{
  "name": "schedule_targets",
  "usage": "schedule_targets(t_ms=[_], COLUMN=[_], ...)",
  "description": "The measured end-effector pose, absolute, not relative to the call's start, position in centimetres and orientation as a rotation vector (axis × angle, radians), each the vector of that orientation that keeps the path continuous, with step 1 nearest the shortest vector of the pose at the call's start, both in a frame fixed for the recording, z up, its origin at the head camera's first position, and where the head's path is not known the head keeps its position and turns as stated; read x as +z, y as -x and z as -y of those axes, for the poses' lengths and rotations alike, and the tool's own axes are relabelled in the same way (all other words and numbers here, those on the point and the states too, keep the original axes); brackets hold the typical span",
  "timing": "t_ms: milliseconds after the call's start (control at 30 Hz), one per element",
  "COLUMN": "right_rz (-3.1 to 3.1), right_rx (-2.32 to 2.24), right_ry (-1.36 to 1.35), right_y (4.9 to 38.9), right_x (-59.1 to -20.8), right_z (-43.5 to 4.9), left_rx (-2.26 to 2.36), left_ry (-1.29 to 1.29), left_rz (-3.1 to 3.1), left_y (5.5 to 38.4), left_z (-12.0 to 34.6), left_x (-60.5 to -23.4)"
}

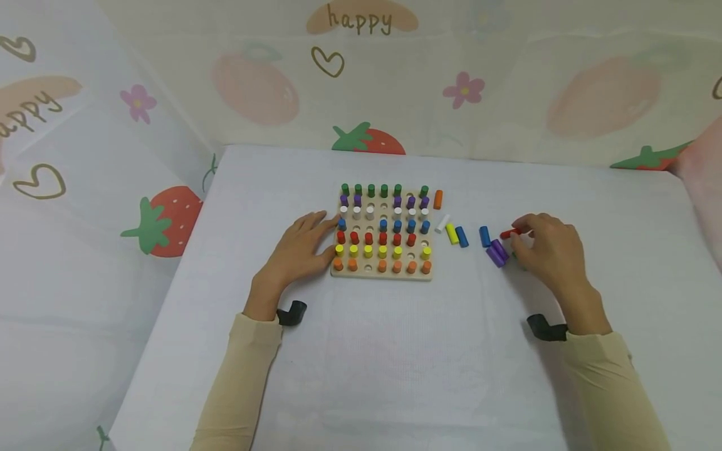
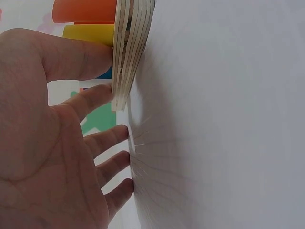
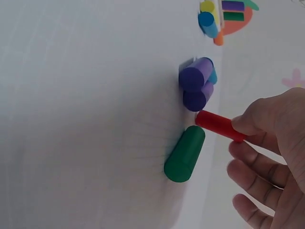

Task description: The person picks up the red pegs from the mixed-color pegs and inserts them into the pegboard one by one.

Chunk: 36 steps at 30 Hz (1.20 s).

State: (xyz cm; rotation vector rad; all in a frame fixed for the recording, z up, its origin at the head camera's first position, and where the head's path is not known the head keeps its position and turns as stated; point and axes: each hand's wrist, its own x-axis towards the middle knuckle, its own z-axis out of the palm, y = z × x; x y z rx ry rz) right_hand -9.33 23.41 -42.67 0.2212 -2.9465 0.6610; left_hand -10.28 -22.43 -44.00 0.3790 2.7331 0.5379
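A wooden pegboard (image 1: 383,276) carries rows of upright coloured pegs, green at the back through to orange at the front; some uncovered holes show among them. My left hand (image 1: 299,248) lies at the board's left side, its thumb and index fingertip against the edge in the left wrist view. The other left fingers (image 2: 107,141) spread toward the tabletop. To the right of the board, my right hand (image 1: 548,250) pinches a red peg (image 3: 220,126) between thumb and fingers. Just below it lies a green peg (image 3: 183,155), with two purple pegs (image 1: 496,254) close by.
Between board and right hand lie loose pegs: an orange peg (image 1: 438,199), a white peg (image 1: 442,223), a yellow peg (image 1: 452,234), a blue peg (image 1: 462,237) and another blue peg (image 1: 485,236). A white cloth (image 1: 406,363) covers the table; a printed curtain (image 1: 395,106) hangs behind.
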Motion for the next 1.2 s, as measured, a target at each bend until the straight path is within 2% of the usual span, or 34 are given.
schedule_targets(t_ms=[700, 1200], right_rz=[2.896, 2.867], right_rx=[0.627, 0.619], right_ry=[-0.385, -0.539], right_y=[8.5, 8.4], right_x=[-41.0, -41.2], right_z=[-20.2, -16.8], left_rx=[0.525, 0.540], left_ry=[-0.383, -0.383], left_rz=[-2.742, -2.733], left_y=[10.3, 10.2], left_z=[22.5, 22.5], left_x=[-44.4, -43.9])
